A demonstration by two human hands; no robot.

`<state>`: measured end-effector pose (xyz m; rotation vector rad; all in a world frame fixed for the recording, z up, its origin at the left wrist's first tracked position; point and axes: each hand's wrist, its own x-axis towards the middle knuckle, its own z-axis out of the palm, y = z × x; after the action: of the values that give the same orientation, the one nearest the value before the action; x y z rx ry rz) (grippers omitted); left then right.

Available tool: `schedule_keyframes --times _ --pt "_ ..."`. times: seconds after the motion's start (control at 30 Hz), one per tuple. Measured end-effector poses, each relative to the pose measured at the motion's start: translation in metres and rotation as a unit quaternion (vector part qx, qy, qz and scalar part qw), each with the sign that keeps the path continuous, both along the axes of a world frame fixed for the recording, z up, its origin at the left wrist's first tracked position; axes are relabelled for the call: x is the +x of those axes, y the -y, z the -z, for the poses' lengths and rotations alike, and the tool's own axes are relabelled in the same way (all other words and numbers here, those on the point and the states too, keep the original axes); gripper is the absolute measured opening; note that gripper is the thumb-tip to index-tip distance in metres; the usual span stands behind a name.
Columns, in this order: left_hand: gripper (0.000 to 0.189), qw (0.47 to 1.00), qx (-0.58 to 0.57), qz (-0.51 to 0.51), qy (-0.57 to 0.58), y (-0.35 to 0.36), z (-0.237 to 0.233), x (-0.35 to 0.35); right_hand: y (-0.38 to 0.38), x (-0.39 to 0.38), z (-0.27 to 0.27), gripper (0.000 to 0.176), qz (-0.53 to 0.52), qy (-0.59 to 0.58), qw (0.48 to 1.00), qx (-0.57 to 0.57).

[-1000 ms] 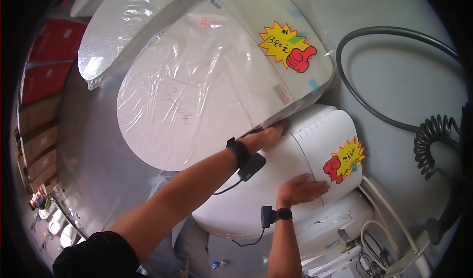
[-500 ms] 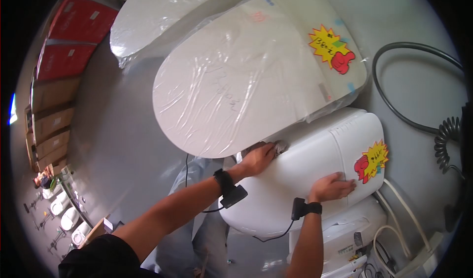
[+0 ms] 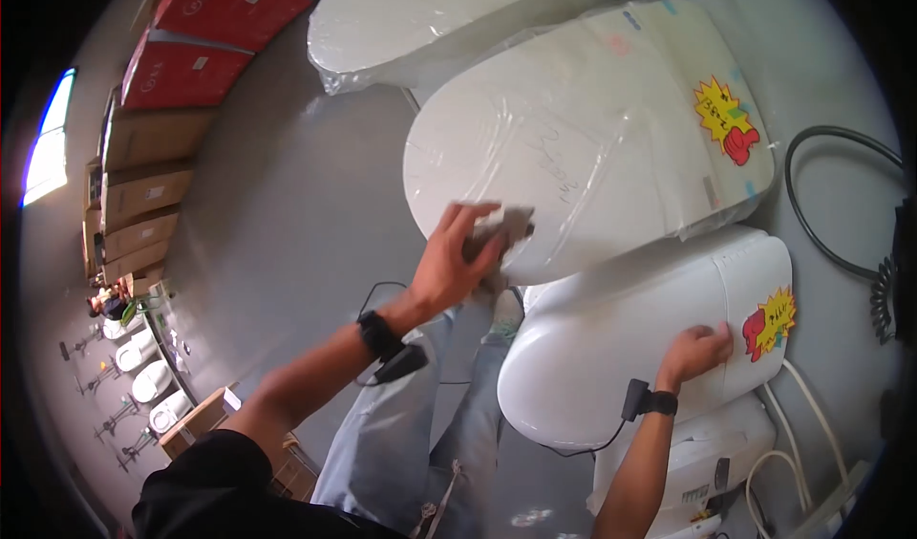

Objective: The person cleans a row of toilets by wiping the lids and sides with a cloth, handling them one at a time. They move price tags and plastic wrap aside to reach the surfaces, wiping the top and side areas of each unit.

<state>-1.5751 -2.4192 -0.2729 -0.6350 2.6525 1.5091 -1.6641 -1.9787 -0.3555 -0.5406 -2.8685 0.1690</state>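
My left hand (image 3: pixel 454 262) holds a crumpled grey-brown cloth (image 3: pixel 501 233) above the rounded front end of a plastic-wrapped white toilet lid (image 3: pixel 573 157), which has handwriting on it. My right hand (image 3: pixel 697 351) rests on the glossy white toilet (image 3: pixel 602 357) beside it, near the seam of its lid, with loosely bent fingers and nothing seen in them. Just beyond the fingers a yellow and red price tag (image 3: pixel 771 323) is stuck on. A similar tag (image 3: pixel 726 118) marks the wrapped lid.
Another wrapped toilet (image 3: pixel 411 13) stands at the top. More white units (image 3: pixel 688 453) lie below, beside pale hoses (image 3: pixel 812 405). A dark hose (image 3: pixel 798 195) curves at the right. Red boxes (image 3: pixel 191 71) and brown cartons (image 3: pixel 143 185) line the left. Small toilets (image 3: pixel 151 381) stand far off.
My left hand has lifted off the glossy toilet with the cloth and moved over the wrapped lid. My right hand stays on the glossy toilet, its fingers more bent. The view has shifted.
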Motion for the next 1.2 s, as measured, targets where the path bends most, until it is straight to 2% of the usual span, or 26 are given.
schedule_keyframes --times 0.03,0.07,0.1,0.13,0.2,0.27,0.37,0.47,0.6,0.73,0.83,0.93,1.0,1.13,1.2 --pt "0.044 0.999 -0.029 0.020 -0.029 0.013 0.005 -0.014 0.020 0.000 -0.005 0.037 -0.024 0.005 0.999 -0.027" --pt "0.047 0.996 -0.055 0.040 -0.057 0.022 0.011 -0.030 0.056 -0.001 -0.010 0.038 -0.122 -0.027 0.991 -0.053" --pt "0.052 0.996 -0.045 0.074 -0.038 0.028 0.014 -0.047 0.092 -0.004 -0.013 0.042 -0.216 -0.062 0.971 -0.077" --pt "0.061 0.985 -0.078 0.136 -0.077 0.032 0.034 -0.061 0.122 -0.009 -0.013 0.044 -0.248 -0.056 0.961 -0.113" --pt "0.064 0.945 -0.234 0.213 -0.085 0.020 0.067 -0.081 0.177 -0.018 -0.008 0.054 -0.291 -0.037 0.945 -0.145" --pt "0.067 0.928 -0.263 0.249 -0.085 0.015 0.077 -0.082 0.214 -0.026 0.009 0.063 -0.296 -0.002 0.947 -0.127" --pt "0.074 0.899 -0.317 0.296 -0.063 0.018 0.091 -0.060 0.242 -0.037 0.028 0.070 -0.267 0.008 0.960 -0.088" --pt "0.082 0.878 -0.344 0.332 -0.033 0.050 0.087 -0.041 0.267 -0.045 0.031 0.076 -0.172 0.028 0.984 -0.029" --pt "0.074 0.873 -0.341 0.338 -0.082 0.085 0.091 -0.033 0.281 -0.049 0.027 0.082 -0.104 0.035 0.993 -0.046" --pt "0.069 0.872 -0.305 0.368 -0.109 0.084 0.095 -0.057 0.284 -0.050 0.023 0.085 -0.087 0.051 0.994 -0.043" --pt "0.071 0.869 -0.298 0.374 -0.126 0.068 0.089 -0.109 0.281 -0.050 0.024 0.084 -0.107 0.037 0.992 -0.049" --pt "0.075 0.845 -0.309 0.415 -0.134 0.038 0.085 -0.197 0.280 -0.051 0.026 0.085 -0.100 0.048 0.992 -0.055" --pt "0.065 0.818 -0.331 0.438 -0.170 0.022 0.089 -0.254 0.278 -0.051 0.026 0.088 -0.091 0.069 0.991 -0.068" --pt "0.063 0.789 -0.377 0.422 -0.240 0.003 0.092 -0.345 0.279 -0.051 0.028 0.091 -0.093 0.066 0.991 -0.065" --pt "0.069 0.814 -0.349 0.396 -0.244 -0.001 0.094 -0.378 0.277 -0.048 0.029 0.092 -0.089 0.066 0.992 -0.062"
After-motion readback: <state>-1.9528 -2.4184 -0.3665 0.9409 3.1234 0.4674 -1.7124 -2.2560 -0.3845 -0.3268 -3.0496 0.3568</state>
